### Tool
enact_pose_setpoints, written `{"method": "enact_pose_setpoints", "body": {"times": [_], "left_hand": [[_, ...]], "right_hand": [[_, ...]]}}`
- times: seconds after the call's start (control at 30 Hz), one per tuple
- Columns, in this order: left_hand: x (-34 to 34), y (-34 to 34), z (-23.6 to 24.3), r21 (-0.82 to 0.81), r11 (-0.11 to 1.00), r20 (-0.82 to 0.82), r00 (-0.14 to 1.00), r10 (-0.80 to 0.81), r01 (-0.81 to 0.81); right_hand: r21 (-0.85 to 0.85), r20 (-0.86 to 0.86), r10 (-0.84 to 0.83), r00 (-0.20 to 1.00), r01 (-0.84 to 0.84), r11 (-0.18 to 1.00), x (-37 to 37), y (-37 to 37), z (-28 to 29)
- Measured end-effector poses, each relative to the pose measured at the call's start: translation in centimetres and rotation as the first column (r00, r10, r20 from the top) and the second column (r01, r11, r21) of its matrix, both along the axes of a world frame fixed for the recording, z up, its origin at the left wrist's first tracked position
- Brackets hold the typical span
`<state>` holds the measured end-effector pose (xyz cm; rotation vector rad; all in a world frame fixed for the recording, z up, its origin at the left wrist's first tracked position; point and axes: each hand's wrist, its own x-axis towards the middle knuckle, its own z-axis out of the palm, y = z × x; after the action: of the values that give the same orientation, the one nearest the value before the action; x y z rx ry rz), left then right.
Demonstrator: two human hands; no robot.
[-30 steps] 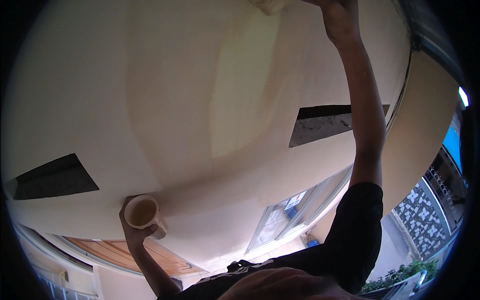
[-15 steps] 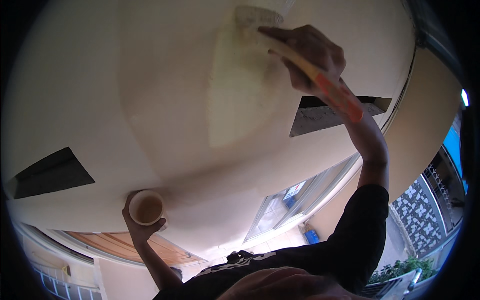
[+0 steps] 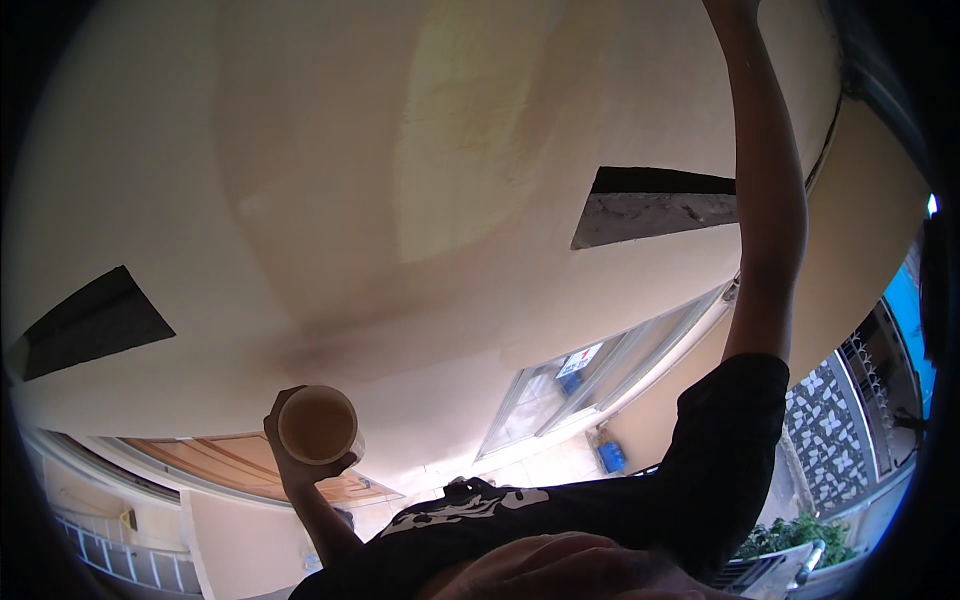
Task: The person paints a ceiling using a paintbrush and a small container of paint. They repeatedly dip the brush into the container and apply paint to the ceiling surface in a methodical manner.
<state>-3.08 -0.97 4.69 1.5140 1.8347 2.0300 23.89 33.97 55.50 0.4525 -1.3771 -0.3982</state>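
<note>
My left hand (image 3: 292, 466) is wrapped round a pale, round cup (image 3: 357, 447), low and left of the middle. Something light brown shows inside it. My right forearm (image 3: 768, 190) stretches up past the upper edge, so the hand at its end is out of the picture, and so is the paintbrush it held before. In front of me rises a cream wall (image 3: 330, 130) bearing a paler, yellowish patch (image 3: 460, 150) with a darker band around it.
Two dark slots cut into the wall, a left opening (image 3: 105, 320) and a right opening (image 3: 655, 215), flank the patch. Below are a wooden door (image 3: 215, 460), a glass-paned frame (image 3: 590, 375), a blue object (image 3: 611, 457) and green plants (image 3: 790, 540).
My right arm has reached farther up, carrying hand and paintbrush out of view. The cup in my left hand sits slightly more to the right, and the wall appears shifted a little upward.
</note>
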Motion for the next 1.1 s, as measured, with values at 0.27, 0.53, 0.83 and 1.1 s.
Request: {"method": "enact_pose_setpoints", "body": {"times": [0.27,0.53,0.83,1.1], "left_hand": [[2.0,-0.3,-0.9,-0.108,0.987,0.024,0.993,-0.115,0.116],[4.6,-0.9,-1.5,-0.067,0.987,0.221,0.967,-0.128,0.146],[8.2,3.8,-3.3,0.014,0.952,0.257,0.918,-0.301,0.307],[11.1,5.4,-2.3,-0.16,0.974,0.147,0.98,-0.137,0.161]], "right_hand": [[0.315,0.488,-0.178,0.854,0.018,0.949,-3.4,-3.4,-31.1],[-0.357,0.471,0.14,0.871,0.044,0.933,-0.6,-1.0,-22.7],[0.123,0.133,-0.316,0.94,0.3,0.946,-0.9,-0.6,-25.8],[-0.587,0.505,0.301,0.809,0.066,0.807,0.5,-9.8,-42.1]]}}
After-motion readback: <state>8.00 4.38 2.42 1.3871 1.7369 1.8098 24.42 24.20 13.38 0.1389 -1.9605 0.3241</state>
